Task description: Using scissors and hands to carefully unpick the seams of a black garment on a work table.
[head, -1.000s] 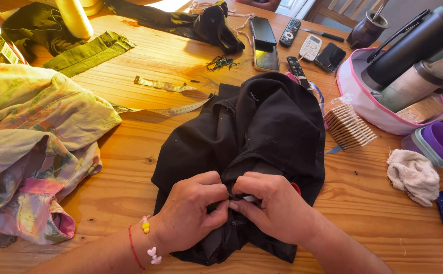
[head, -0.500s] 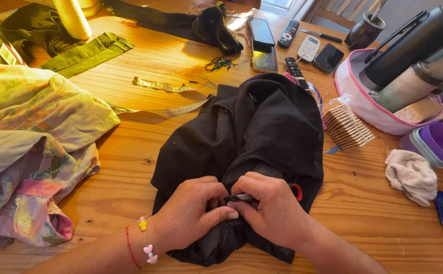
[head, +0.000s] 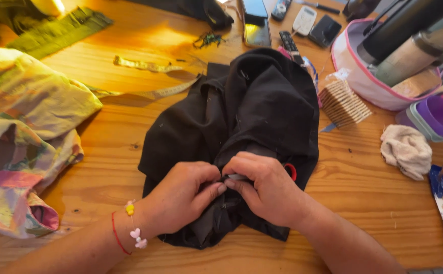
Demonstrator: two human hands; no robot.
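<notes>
Warm glare on the wooden table [head: 145,30] top-left (soft shadows nearer), sharp focus.

A garment [head: 241,132] lies mid-desk [head: 120,91]. Both hands rest on its near edge, left hand [head: 181,198] beside right hand [head: 267,190]. A cloth heap [head: 23,132] lies left. A rag [head: 406,150] lies right, a tub [head: 363,76] behind it.

The wooden table [head: 130,96] carries the surrounding items. A multicoloured cloth [head: 23,137] lies at its left edge. A yellow measuring tape [head: 153,92] lies across its upper middle. A pink-trimmed basket [head: 363,76] stands at its upper right, with a purple container [head: 437,115] beside it. A crumpled beige rag [head: 406,150] lies at its right edge.
</notes>
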